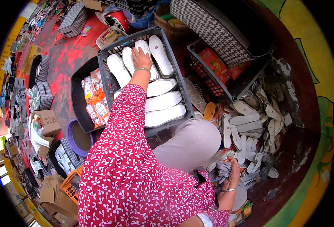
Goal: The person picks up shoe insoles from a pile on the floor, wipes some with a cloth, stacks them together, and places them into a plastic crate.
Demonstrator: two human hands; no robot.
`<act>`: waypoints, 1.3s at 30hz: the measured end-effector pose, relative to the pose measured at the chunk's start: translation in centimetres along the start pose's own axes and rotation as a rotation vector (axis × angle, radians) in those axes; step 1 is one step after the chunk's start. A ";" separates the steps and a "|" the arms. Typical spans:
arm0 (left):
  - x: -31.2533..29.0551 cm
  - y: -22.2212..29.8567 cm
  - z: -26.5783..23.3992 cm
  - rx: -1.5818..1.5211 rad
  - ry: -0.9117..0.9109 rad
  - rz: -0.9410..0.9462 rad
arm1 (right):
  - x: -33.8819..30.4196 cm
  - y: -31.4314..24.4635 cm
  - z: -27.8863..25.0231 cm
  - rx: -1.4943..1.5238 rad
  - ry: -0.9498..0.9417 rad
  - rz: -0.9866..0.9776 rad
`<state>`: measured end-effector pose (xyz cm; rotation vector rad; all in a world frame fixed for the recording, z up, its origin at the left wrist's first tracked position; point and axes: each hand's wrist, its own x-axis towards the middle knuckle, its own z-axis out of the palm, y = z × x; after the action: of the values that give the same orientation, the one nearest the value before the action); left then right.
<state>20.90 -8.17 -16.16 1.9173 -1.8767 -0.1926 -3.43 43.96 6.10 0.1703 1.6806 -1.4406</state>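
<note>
My left hand [141, 60] reaches into a dark grey plastic crate [105, 72]. Its fingers are stretched out and lie on top of a white shoe sole [142, 45]. Several more white soles fill the crate in two rows; one, a long white sole [161, 56] at the far right corner, bears a small red mark. Low on the right, my right hand [233, 173] has its fingers curled around a bunched grey cloth [222, 168]. A heap of loose pale soles [246, 123] spreads beyond that hand.
Left of the crate stands a black bin [78, 94] with orange packets [95, 94]. A purple tub [70, 138] sits nearer. Right of the crate, another dark crate [229, 92] holds red boxes under a houndstooth storage box [212, 28]. Cartons [53, 189] crowd the left side.
</note>
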 end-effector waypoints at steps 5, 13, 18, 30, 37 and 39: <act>0.8 1.1 -1.0 -0.056 -0.132 -0.151 | 0.2 0.4 -0.4 -0.004 -0.005 0.013; 1.3 0.2 0.6 -0.126 -0.108 -0.133 | -0.5 -0.4 0.6 -0.034 0.008 0.019; -0.1 1.7 -0.7 0.043 -0.139 -0.090 | -0.6 -0.3 0.3 -0.020 0.027 0.019; -2.1 1.9 -0.7 0.145 -0.382 0.058 | -0.6 0.0 0.0 -0.039 0.028 0.018; -2.3 2.9 -1.2 0.183 -0.448 0.027 | -1.0 0.1 -0.2 -0.048 0.035 -0.001; -1.7 3.3 -0.9 0.208 -0.468 0.019 | -1.0 -0.1 0.0 -0.054 0.050 -0.007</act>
<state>18.14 -6.25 -14.35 2.1282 -2.2893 -0.4939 -2.87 44.41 6.84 0.1716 1.7602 -1.4045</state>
